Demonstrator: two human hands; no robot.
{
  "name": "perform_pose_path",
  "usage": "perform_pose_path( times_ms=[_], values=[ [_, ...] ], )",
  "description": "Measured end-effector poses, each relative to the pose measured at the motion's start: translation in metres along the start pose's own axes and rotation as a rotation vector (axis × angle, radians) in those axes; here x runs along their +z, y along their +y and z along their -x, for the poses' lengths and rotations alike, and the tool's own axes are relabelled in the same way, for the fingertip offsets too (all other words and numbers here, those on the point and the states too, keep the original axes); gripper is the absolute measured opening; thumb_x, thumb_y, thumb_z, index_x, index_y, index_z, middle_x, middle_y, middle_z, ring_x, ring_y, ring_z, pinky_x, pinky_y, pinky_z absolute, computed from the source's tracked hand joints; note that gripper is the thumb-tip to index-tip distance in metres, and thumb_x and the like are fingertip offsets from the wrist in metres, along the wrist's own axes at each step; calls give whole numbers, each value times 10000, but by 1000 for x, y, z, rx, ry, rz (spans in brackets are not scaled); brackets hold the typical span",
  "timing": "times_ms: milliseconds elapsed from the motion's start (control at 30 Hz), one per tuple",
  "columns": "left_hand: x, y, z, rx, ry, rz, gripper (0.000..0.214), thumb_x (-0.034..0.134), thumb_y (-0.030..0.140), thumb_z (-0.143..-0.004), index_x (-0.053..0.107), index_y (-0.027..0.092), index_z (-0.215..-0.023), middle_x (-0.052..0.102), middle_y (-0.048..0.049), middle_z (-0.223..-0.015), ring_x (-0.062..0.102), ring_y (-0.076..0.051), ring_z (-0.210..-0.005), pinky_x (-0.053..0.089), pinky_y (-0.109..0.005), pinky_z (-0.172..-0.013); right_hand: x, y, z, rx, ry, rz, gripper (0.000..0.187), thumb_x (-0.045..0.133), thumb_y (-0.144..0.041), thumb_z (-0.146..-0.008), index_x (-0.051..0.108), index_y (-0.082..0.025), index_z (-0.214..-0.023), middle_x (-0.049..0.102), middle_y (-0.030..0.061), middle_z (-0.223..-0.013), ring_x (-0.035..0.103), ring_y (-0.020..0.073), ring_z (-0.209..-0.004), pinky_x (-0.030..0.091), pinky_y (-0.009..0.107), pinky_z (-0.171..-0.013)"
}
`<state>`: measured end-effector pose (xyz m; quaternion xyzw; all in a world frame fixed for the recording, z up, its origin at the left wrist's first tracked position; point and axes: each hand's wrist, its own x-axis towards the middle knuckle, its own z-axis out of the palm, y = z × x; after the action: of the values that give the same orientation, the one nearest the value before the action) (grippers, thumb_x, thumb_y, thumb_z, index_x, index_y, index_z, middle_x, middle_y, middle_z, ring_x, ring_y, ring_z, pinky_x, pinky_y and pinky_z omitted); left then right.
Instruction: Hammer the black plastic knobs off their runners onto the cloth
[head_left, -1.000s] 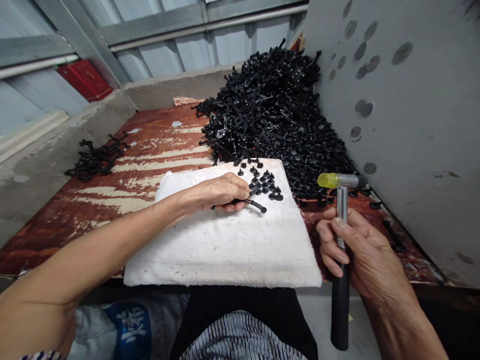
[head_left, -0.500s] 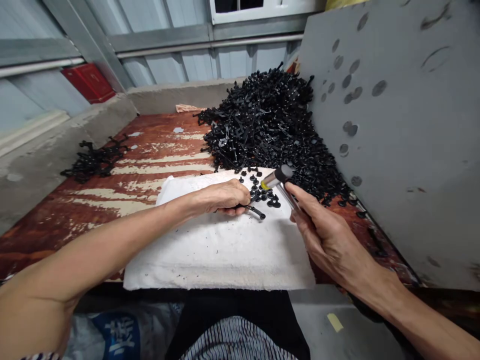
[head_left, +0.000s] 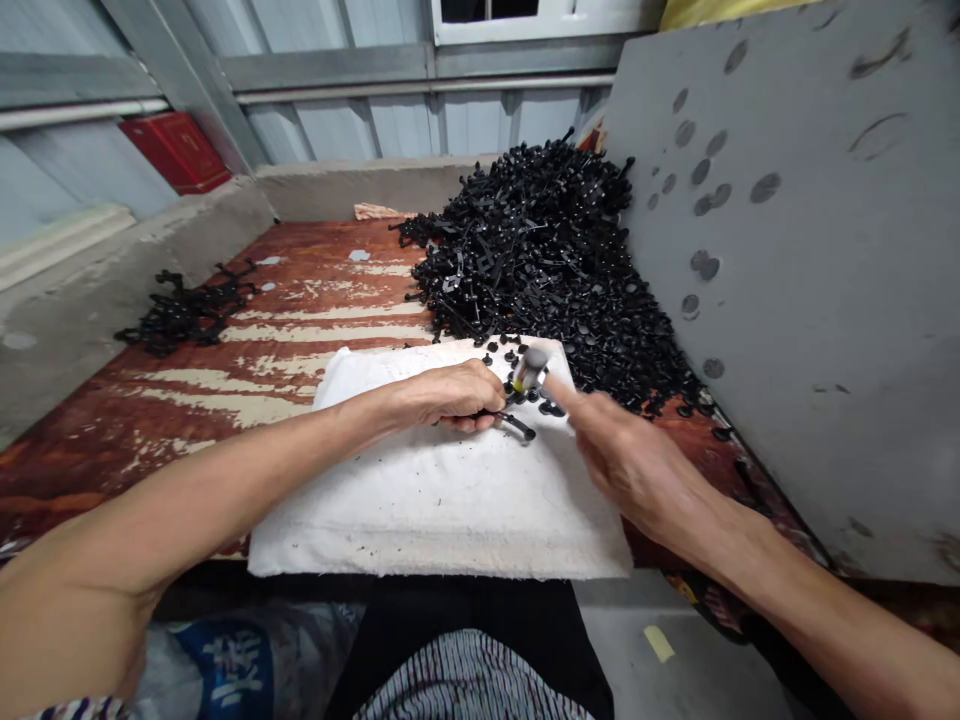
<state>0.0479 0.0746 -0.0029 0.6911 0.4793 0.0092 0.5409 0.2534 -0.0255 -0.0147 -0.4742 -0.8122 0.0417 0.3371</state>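
Observation:
My left hand (head_left: 466, 394) is closed around a slim black arm-shaped part (head_left: 517, 426), whose rounded end sticks out to the right over the white cloth (head_left: 435, 500). In my right hand (head_left: 611, 435) is a small hammer (head_left: 532, 368) with a metal head and a yellow face, blurred by motion. Its head hangs just above and right of my left fingertips, over several small black round pieces (head_left: 551, 408) lying on the cloth. My fingers hide most of the black part and the hammer's handle.
A large heap of black parts (head_left: 525, 240) rises behind the cloth. A smaller bunch of black parts (head_left: 191, 310) lies at the left on the worn red-brown table (head_left: 322, 265). A grey spotted panel (head_left: 795, 300) stands along the right side; a low concrete ledge (head_left: 360, 185) runs behind.
My right hand has swung the hammer left and down, bringing its head close to my left fingertips. My left hand keeps its grip on the black part, nearly unmoved.

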Motion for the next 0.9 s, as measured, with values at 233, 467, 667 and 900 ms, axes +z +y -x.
perform_pose_path(
  times_ms=[233, 467, 667, 900],
  values=[
    [4, 2, 2, -21, -19, 70, 184, 489, 158, -709, 505, 181, -527, 481, 10, -438, 351, -75, -314, 190, -217, -312, 5, 4, 6, 14, -14, 9, 635, 374, -85, -895, 324, -219, -1513, 679, 131, -1054, 676, 253, -911, 568, 398, -765],
    [6, 5, 8, -24, -41, 77, 250, 496, 161, -773, 517, 168, -524, 453, 21, -403, 363, -65, -314, 240, -199, -326, 8, 8, 9, 55, -159, -28, 593, 373, -93, -879, 418, -194, -1461, 701, 136, -1065, 692, 264, -900, 576, 444, -780],
    [-2, 11, 26, -7, 94, 313, 261, 617, 191, -804, 514, 154, -567, 511, 32, -480, 420, -44, -351, 302, -177, -337, -6, -9, 15, 448, 70, -483, 463, 465, -285, -934, 468, -250, -1395, 643, 31, -836, 599, 146, -618, 546, 270, -531],
    [-1, 3, 19, -100, 264, 608, 240, 551, 99, -851, 545, 134, -613, 546, 11, -509, 479, -64, -384, 376, -204, -347, 8, -16, 28, 906, 122, -1157, 548, 665, -408, -795, 480, -267, -1291, 485, -66, -673, 351, 68, -428, 317, 158, -294]
  ],
)
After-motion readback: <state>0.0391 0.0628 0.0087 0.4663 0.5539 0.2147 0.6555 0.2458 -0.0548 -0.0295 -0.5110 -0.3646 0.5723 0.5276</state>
